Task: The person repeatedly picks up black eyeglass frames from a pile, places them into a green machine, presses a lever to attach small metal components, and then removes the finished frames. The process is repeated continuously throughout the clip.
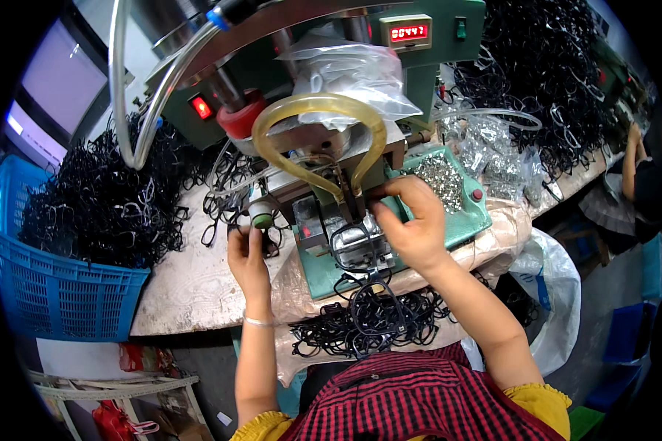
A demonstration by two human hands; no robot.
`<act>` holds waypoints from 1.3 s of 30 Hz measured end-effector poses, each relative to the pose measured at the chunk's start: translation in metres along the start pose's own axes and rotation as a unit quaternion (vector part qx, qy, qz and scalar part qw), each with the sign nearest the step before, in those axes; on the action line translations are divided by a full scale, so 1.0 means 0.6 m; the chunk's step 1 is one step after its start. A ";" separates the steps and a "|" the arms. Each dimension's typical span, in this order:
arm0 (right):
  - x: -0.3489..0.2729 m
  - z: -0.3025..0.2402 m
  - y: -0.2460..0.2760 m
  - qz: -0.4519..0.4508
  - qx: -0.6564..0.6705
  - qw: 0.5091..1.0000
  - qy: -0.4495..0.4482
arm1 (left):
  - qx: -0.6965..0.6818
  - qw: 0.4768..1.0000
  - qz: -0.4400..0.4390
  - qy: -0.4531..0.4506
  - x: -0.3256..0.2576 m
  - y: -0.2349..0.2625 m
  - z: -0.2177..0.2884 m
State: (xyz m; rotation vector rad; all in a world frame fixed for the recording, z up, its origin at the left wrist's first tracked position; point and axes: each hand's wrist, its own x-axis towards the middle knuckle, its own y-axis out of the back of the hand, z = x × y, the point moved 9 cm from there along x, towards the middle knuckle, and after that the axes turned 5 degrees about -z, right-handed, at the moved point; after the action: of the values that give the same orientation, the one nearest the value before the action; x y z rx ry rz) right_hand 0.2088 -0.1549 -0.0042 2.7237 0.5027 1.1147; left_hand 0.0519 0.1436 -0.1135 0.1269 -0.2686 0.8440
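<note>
Left hand (248,263), closure unclear — thumb at the green button (262,220). Right hand (418,226), fingertips beside the tool (352,207) of the press (387,140), any grip hidden. A black cord (371,250) loops beneath the tool; a cord pile (360,323) lies near, metal bits (439,182) right.

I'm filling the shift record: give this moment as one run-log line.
left hand: thumb by green button | right hand: fingers at press tooling | black cord loops: piled near apron
</note>
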 end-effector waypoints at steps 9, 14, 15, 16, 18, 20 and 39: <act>-0.032 0.028 -0.047 0.006 0.287 0.944 -0.161 | -0.246 0.947 -0.038 -0.205 -0.061 -0.034 0.217; -0.037 0.004 -0.055 0.003 0.370 0.904 -0.217 | 0.031 0.916 -0.172 -0.361 -0.038 -0.113 0.362; -0.039 -0.001 -0.052 0.007 0.381 0.895 -0.232 | 0.017 0.921 -0.146 -0.361 -0.038 -0.111 0.365; -0.041 -0.016 -0.046 -0.024 0.338 0.907 -0.249 | 0.028 0.916 -0.167 -0.364 -0.050 -0.124 0.367; -0.033 -0.036 -0.026 -0.089 0.280 0.932 -0.211 | 0.147 0.881 -0.217 -0.394 -0.090 -0.147 0.363; -0.027 -0.018 -0.012 -0.123 0.209 0.953 -0.179 | 0.206 0.829 -0.304 -0.422 -0.139 -0.184 0.339; -0.071 0.140 0.072 -0.048 -0.410 0.905 -0.106 | 0.412 0.613 -0.457 -0.496 -0.272 -0.268 0.431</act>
State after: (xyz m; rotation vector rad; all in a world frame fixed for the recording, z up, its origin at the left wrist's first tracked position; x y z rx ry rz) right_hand 0.2500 -0.2124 -0.0802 2.0078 0.0836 0.7445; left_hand 0.0219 -0.1359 0.0876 1.5256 -0.7514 -0.3151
